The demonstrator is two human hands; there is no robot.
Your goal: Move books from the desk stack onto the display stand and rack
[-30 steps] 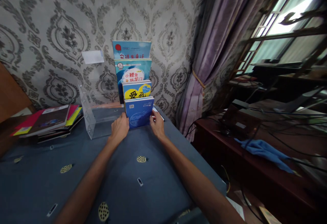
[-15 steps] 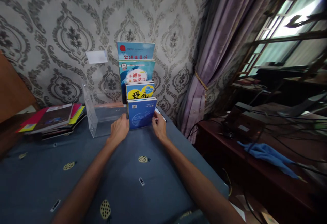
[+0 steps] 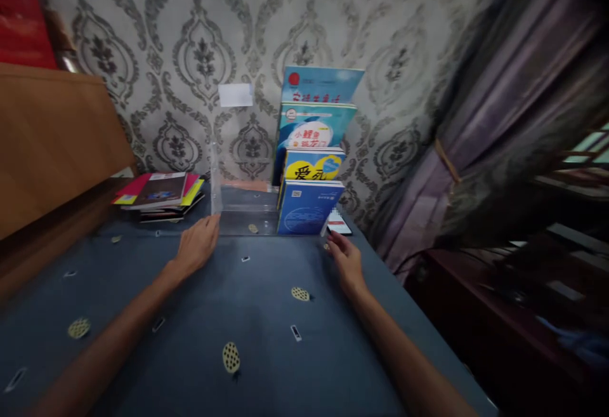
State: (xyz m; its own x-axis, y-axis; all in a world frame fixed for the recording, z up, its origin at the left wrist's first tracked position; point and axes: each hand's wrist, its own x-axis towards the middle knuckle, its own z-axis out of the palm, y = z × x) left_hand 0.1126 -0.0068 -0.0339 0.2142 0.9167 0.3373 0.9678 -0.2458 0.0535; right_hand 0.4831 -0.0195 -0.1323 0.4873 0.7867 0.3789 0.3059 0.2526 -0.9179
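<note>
A clear stepped plastic rack [image 3: 216, 182] stands on the cloth-covered table against the wall. On its right side several books stand in rising rows: a dark blue book [image 3: 307, 211] in front, a yellow-and-blue book [image 3: 311, 164] behind it, then a teal book [image 3: 316, 125] and a light blue book [image 3: 323, 84] at the back. My left hand [image 3: 197, 242] is at the rack's lower left front corner, fingers stretched toward its side panel; whether they touch is unclear. My right hand [image 3: 346, 257] is just right of the dark blue book, fingers apart and holding nothing.
A phone [image 3: 339, 222] lies behind my right hand. Left of the rack is a pile of books and magazines [image 3: 164, 191]. A wooden board [image 3: 57, 144] rises at the far left. A purple curtain [image 3: 423, 169] hangs beyond the right edge of the table [image 3: 266, 315].
The view has turned left. My left hand has left the books and moved to the rack's left side. My right hand has drawn away from the dark blue book's side.
</note>
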